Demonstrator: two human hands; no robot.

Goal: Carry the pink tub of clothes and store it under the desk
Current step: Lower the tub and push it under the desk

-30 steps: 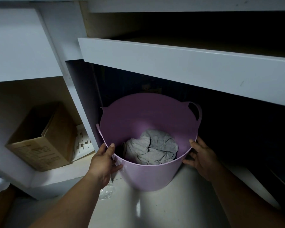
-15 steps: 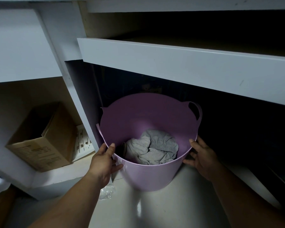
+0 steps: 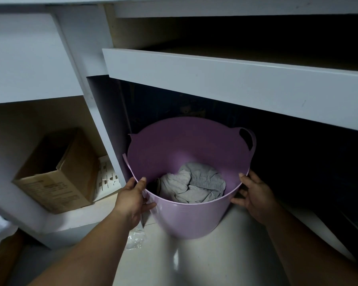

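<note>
The pink tub [image 3: 186, 219] stands on the pale floor, its far half under the white desk [image 3: 236, 83]. Crumpled grey clothes [image 3: 192, 182] lie at its bottom. One loop handle [image 3: 248, 139] shows at the far right of the rim. My left hand [image 3: 132, 199] presses against the tub's near left side, thumb on the rim. My right hand [image 3: 254, 195] rests on the near right side with fingers spread along the wall. The space behind the tub is dark.
A white upright panel [image 3: 110, 145] of the desk runs just left of the tub. Left of it, a shelf holds a brown cardboard box [image 3: 58, 174] and a white perforated piece [image 3: 106, 178]. A clear plastic scrap [image 3: 135, 240] lies on the floor.
Almost nothing differs; the tub and both hands sit in nearly the same place, with only a slight shift of the view.
</note>
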